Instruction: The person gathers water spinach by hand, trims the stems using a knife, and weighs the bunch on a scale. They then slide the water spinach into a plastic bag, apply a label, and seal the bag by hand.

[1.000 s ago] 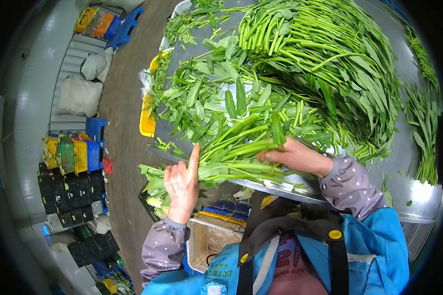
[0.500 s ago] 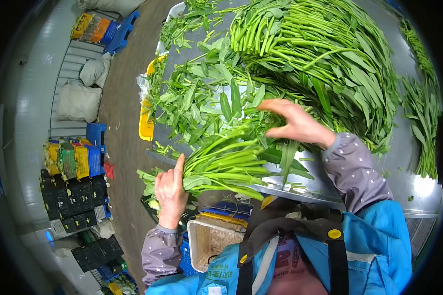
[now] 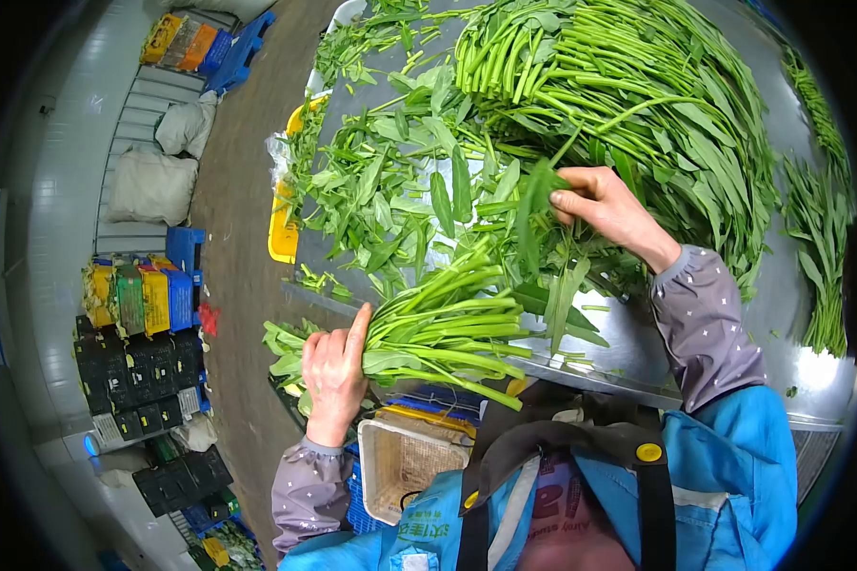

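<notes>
My left hand (image 3: 335, 373) is wrapped round a bunch of water spinach (image 3: 443, 328) at the table's near edge, its index finger lying along the stems. The cut stem ends point right and the leafy end sticks out to the left. Above and right of the bunch, my right hand (image 3: 607, 207) pinches a water spinach sprig (image 3: 535, 214), thumb against fingers, with a long leaf hanging down. A big heap of water spinach (image 3: 628, 105) lies just beyond this hand. Loose leaves (image 3: 381, 176) are scattered left of the heap.
The metal table (image 3: 628, 357) carries the greens, with stem bits near its edge. Another bundle (image 3: 824, 266) lies at the far right. A yellow crate (image 3: 284, 228) stands beyond the left edge. Below are a white bin (image 3: 414, 466) and a blue basket (image 3: 360, 495). Stacked crates (image 3: 143, 371) line the wall.
My right hand has gone from spread fingers to a pinch on a sprig and moved slightly right, lifting it. My left hand keeps hold of the bunch, nearly unmoved.
</notes>
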Available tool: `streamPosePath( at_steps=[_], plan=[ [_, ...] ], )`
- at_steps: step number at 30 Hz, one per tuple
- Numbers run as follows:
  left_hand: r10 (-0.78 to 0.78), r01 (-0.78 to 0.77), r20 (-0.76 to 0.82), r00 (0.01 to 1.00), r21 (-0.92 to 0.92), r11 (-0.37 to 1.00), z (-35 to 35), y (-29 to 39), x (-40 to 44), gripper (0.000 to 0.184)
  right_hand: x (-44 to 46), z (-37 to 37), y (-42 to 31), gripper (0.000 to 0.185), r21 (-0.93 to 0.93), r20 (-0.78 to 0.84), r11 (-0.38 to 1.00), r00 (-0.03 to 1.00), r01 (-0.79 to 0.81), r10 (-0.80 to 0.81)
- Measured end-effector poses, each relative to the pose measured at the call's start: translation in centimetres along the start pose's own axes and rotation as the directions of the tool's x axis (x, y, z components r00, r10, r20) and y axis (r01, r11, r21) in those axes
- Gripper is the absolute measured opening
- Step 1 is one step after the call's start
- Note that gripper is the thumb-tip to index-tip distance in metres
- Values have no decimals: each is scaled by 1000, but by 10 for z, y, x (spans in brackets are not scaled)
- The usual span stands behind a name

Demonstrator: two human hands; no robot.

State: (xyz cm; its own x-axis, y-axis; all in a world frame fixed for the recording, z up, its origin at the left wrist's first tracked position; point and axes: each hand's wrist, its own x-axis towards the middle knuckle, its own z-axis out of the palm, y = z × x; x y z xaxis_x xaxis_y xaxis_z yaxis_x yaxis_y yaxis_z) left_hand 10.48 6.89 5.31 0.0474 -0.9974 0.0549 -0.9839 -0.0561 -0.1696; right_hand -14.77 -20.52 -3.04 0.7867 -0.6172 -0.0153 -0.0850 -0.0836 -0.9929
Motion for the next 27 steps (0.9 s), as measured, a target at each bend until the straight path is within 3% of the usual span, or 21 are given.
streamPosePath(
  at_steps=[1, 3, 6, 7, 9, 10, 12, 13, 15, 16, 17, 19, 20, 22, 23, 25, 27],
  plan=[
    [19, -19, -5, 1000, 9, 1000, 0, 0, 3, 73, 4, 4, -3, 26, -86, -23, 986, 989, 145, -147],
    [38, -38, 4, 999, 20, 999, -1, 3, 9, 70, 8, 22, -19, 41, -95, 63, 990, 993, 101, -95],
    [71, -72, 14, 997, 24, 997, -1, 7, 15, 64, 12, 57, -32, 59, -202, 286, 958, 948, 203, -140],
    [77, -78, 21, 997, 24, 997, -1, 9, 17, 64, 15, 70, -28, 53, -203, 303, 955, 941, 217, -149],
    [150, -149, -40, 988, 8, 989, -2, 13, 22, 62, 19, 80, -43, 39, -283, 507, 937, 861, 203, -34],
    [170, -170, -32, 985, 3, 985, -4, 15, 24, 61, 18, 82, -42, 39, -283, 507, 937, 861, 205, -35],
    [172, -172, -30, 985, 9, 985, -2, 14, 24, 60, 15, 90, -41, 23, -469, 415, 788, 887, 398, -201],
    [175, -174, -28, 984, 12, 985, -1, 14, 23, 60, 14, 87, -39, 23, -467, 420, 788, 885, 401, -201],
    [162, -162, -15, 987, 9, 987, 0, 12, 17, 63, 11, 67, -29, 20, -495, 156, 790, 932, 361, -328],
    [88, -89, 22, 996, 33, 995, 2, 6, 11, 65, 10, 48, -26, 20, -312, 61, 935, 985, 171, -160],
    [13, -16, 52, 999, 60, 998, 4, 0, 5, 68, 9, 26, -24, 21, -102, 4, 994, 1000, -28, 29],
    [-62, 61, 93, 994, 11, 998, 3, -7, -9, 75, -1, -6, -22, 24, -85, -17, 944, 948, -318, 318],
    [-157, 167, 103, 982, -88, 982, 2, -7, -11, 76, -8, -11, -11, 24, -80, -17, 943, 946, -323, 323],
    [-279, 304, 126, 952, -275, 912, 8, -15, -17, 76, -11, -14, 10, 30, -425, 55, 904, 998, 48, -27],
    [-277, 301, 124, 953, -269, 915, 18, -19, -23, 76, -14, -8, 11, 34, -567, 19, 818, 994, 96, -104],
    [-365, 397, 170, 915, -541, 741, 34, -27, -30, 71, -8, 5, 11, 35, -540, -72, 801, 933, 260, -351],
    [-368, 426, 218, 904, -539, 727, 37, -29, -36, 66, -6, 15, -17, 34, -114, 10, 993, 1000, -25, 26]
  ],
)
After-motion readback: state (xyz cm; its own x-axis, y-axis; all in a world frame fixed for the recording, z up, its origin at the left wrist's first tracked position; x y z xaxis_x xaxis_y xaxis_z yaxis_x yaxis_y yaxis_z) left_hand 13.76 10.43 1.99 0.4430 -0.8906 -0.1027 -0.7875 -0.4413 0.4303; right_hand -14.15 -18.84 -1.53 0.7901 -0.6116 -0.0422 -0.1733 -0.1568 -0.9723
